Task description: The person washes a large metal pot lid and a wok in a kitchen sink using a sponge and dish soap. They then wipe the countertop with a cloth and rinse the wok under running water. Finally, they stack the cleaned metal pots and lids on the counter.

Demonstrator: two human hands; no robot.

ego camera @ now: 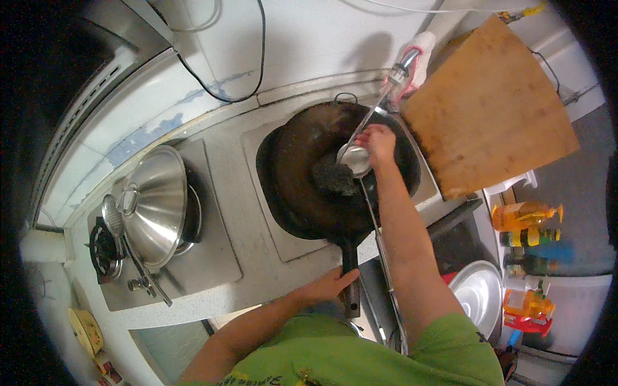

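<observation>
A large dark wok point(299, 178) sits in the sink area, its handle point(351, 304) towards me. My left hand point(333, 284) grips that handle, thumb across the top. Inside the wok my right hand point(379, 144) holds the bowl end of a metal ladle point(356, 160). The ladle's thin shaft seems to slant down towards me along my right forearm. Just left of the ladle bowl is a dark, grainy patch point(335, 179); whether it is a scouring pad or wet residue I cannot tell. From the faucet point(398, 72) a thin straight line, apparently water, reaches the ladle.
Left of the wok, a domed steel lid point(157, 207) covers a pan on the gas stove point(212, 270), beside a skimmer point(113, 217). A wooden cutting board point(492, 111) leans at right. Further down stand a metal basin point(478, 294) and several bottles point(524, 217).
</observation>
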